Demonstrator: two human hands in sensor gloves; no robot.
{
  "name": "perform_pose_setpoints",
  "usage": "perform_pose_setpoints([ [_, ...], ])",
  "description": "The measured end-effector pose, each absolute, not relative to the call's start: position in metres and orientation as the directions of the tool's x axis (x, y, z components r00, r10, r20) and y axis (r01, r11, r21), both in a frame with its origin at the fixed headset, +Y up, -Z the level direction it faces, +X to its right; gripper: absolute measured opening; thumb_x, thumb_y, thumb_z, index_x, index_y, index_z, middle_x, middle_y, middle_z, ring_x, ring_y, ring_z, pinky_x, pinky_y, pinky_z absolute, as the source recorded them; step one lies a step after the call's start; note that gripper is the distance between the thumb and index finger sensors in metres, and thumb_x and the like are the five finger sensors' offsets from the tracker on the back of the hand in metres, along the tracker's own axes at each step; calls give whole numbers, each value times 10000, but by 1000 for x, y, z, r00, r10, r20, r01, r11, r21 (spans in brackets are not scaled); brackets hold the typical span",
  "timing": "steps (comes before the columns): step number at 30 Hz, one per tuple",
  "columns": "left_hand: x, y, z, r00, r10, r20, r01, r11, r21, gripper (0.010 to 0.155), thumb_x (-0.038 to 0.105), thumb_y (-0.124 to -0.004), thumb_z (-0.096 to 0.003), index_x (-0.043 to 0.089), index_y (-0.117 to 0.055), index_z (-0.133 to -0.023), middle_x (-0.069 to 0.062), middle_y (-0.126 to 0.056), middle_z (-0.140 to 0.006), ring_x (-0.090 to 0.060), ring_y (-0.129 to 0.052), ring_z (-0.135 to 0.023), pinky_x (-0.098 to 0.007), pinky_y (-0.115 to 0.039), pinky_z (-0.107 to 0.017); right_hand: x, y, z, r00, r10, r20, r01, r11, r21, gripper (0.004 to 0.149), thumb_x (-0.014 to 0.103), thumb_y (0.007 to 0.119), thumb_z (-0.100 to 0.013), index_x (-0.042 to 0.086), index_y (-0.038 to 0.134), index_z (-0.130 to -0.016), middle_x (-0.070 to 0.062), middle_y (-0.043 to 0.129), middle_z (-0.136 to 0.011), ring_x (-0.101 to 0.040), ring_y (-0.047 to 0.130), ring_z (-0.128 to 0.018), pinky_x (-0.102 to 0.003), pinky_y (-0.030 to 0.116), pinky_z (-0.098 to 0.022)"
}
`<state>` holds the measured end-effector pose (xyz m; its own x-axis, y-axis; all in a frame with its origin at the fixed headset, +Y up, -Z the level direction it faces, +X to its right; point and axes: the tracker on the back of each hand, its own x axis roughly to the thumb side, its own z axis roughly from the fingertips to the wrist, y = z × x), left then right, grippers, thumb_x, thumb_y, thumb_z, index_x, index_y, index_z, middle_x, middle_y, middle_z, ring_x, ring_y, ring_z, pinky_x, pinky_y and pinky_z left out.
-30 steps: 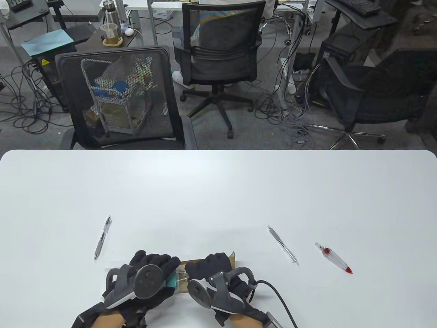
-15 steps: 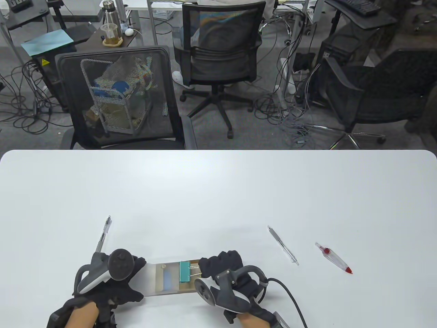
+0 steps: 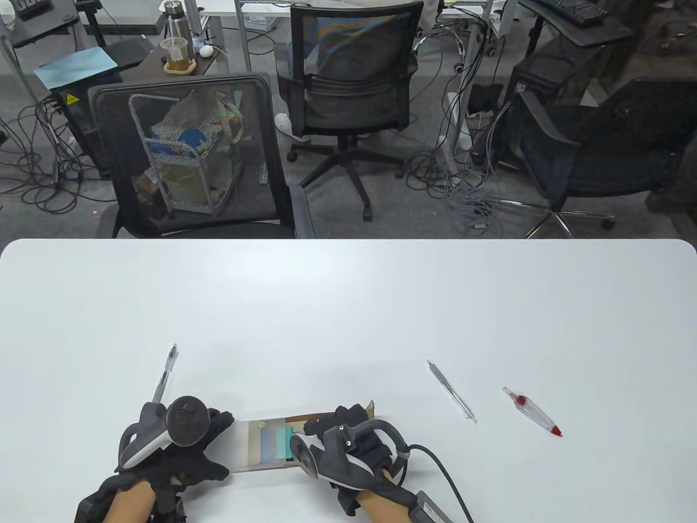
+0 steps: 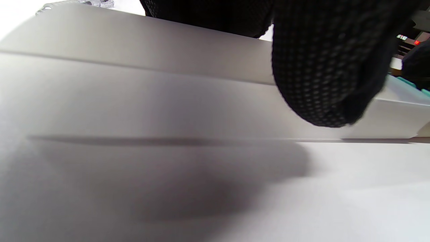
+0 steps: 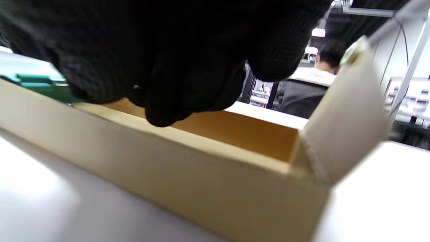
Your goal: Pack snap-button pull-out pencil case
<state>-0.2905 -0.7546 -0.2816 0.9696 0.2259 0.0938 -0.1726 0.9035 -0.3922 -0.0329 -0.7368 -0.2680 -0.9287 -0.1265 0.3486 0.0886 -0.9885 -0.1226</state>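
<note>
- The pencil case [image 3: 272,444] is being seen at the near edge of the table [image 3: 348,305], lying between the two hands, with the sleeve on the left and the pulled-out tray on the right.
- The left hand [image 3: 179,444] is being rested on the sleeve's left end; in the table view the fingers are being hidden under the tracker.
- In the left wrist view a gloved fingertip [image 4: 322,84] is being pressed against the grey sleeve wall [image 4: 151,101]; whether the hand is gripping or only resting cannot be told.
- The right hand [image 3: 348,441] is being held over the tray; the table view is hiding the fingers.
- In the right wrist view the fingers [image 5: 174,74] are being shown bunched together and dipped over the tray's near wall [image 5: 168,171]; what is being pinched, if anything, cannot be told.
- The brown tray interior [image 5: 235,132] and the raised end flap with its snap button [image 5: 349,114] are being shown only in the right wrist view.
- A teal item [image 3: 283,442] inside the tray is being seen from above, beside the right hand, and as a teal edge [image 5: 33,84] in the right wrist view.
- Loose on the table, seen only from above: a pen [image 3: 165,377] just beyond the left hand, a second pen [image 3: 452,391] to the right, and a clear red-tipped pen [image 3: 532,412] further right.
</note>
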Motion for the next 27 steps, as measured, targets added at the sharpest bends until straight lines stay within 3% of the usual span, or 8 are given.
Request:
perform_pose_setpoints([
  [12, -291, -755, -281, 969, 230, 91, -178, 903, -391, 923, 523, -1016, -232, 398, -628, -1060, 86, -625, -1162, -256, -660, -1123, -629, -408, -846, -40, -749, -281, -951, -44, 307, 61, -997, 45, 455, 530, 895, -318, 466, 882, -768, 199, 982, -796, -65, 948, -734, -347, 791, -648],
  [17, -291, -755, -281, 969, 231, 91, -178, 902, -393, 924, 524, -1015, -232, 400, -625, -1061, 87, -620, -1164, -256, -656, -1125, -631, -404, -847, -38, -749, -279, -946, -36, 322, 55, -997, 48, 451, 528, 871, -346, 470, 862, -793, 196, 933, -869, -77, 915, -780, -350, 772, -663],
  [23, -292, -755, -281, 967, 239, 90, -185, 900, -395, 925, 522, -1014, -234, 400, -621, -1062, 87, -617, -1165, -254, -649, -1128, -632, -401, -846, -18, -718, -265, -924, 6, 383, -59, -990, -127, 465, 543, 850, -355, 474, 839, -814, 177, 913, -900, -85, 915, -780, -345, 790, -633],
  [24, -292, -755, -281, 967, 239, 90, -185, 899, -396, 924, 523, -1013, -235, 401, -621, -1062, 88, -616, -1165, -256, -648, -1128, -632, -401, -846, -4, -703, -262, -924, 65, 378, -140, -975, -175, 486, 546, 851, -355, 461, 828, -832, 165, 906, -910, -94, 910, -783, -349, 792, -625],
  [27, -292, -755, -281, 967, 239, 90, -186, 899, -396, 925, 523, -1013, -235, 400, -620, -1064, 88, -615, -1166, -255, -649, -1129, -633, -401, -846, 35, -678, -264, -952, 129, 279, -214, -929, -301, 527, 558, 853, -354, 444, 802, -867, 148, 892, -930, -103, 905, -784, -348, 794, -613],
])
